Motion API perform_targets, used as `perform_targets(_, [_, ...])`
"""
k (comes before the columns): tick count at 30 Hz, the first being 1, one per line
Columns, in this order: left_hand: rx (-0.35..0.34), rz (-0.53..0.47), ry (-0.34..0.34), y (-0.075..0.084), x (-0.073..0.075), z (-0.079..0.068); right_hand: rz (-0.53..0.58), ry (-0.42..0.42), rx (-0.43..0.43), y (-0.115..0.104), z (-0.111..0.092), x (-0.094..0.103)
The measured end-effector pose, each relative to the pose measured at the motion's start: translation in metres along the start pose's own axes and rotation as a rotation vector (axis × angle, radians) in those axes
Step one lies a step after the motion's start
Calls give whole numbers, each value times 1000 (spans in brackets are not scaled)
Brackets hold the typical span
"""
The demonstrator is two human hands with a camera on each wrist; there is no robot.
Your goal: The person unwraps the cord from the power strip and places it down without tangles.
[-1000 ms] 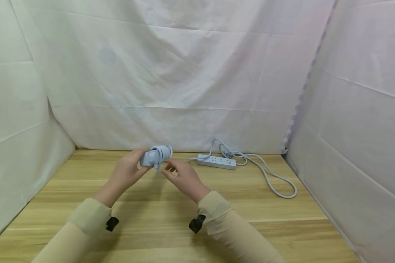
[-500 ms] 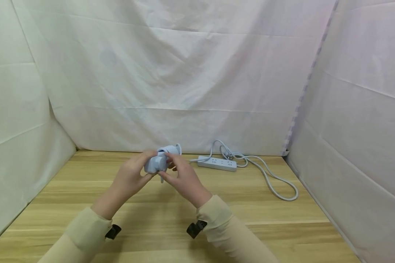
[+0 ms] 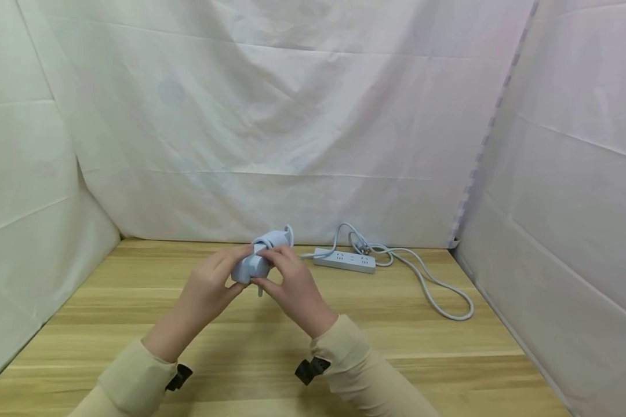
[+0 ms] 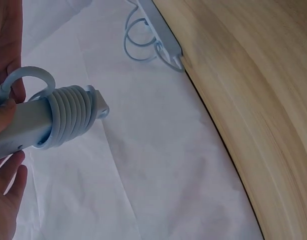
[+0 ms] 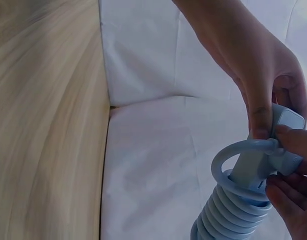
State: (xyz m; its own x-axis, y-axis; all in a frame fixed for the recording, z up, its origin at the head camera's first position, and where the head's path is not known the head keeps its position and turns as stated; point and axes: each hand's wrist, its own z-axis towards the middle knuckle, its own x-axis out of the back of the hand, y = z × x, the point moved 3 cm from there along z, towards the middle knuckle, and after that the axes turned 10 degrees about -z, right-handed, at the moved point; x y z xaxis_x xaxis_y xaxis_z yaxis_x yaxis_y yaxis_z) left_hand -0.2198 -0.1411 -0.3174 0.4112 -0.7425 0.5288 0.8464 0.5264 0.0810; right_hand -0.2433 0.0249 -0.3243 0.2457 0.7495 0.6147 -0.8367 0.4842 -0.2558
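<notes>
A white power strip (image 4: 31,122) is held up over the table between both hands, its cord (image 4: 71,115) wound in several tight turns around one end. My left hand (image 3: 206,285) grips the strip's near end, thumb below and fingers above. With thumb and fingertips, my right hand (image 3: 296,284) pinches the white plug (image 5: 286,161) of that cord. The plug lies against the strip's socket face, its prongs hidden. A loose loop of cord (image 5: 218,162) arches from the plug back to the coil.
A second white power strip (image 3: 344,260) lies at the back of the wooden table (image 3: 250,359). Its loosely looped cord (image 3: 451,315) spreads to the right. White cloth (image 3: 271,127) hangs behind and at both sides.
My right hand has come in from beside the coil and taken hold of the plug. The wound strip has shifted slightly right and turned, its coiled end pointing farther back.
</notes>
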Motion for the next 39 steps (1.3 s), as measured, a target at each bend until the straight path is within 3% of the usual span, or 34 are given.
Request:
perform_targets(10, [48, 79, 20, 3, -11, -5, -190, 32, 148, -11, -4, 3])
perform_targets(20, [105, 93, 115, 9, -18, -1, -280, 50, 220, -24, -5, 14])
perform_targets(27, [15, 77, 200, 13, -17, 3, -273, 46, 240, -24, -6, 20])
perform_targets(39, [-61, 148, 209, 24, -14, 9, -131, -18, 134, -25, -9, 35])
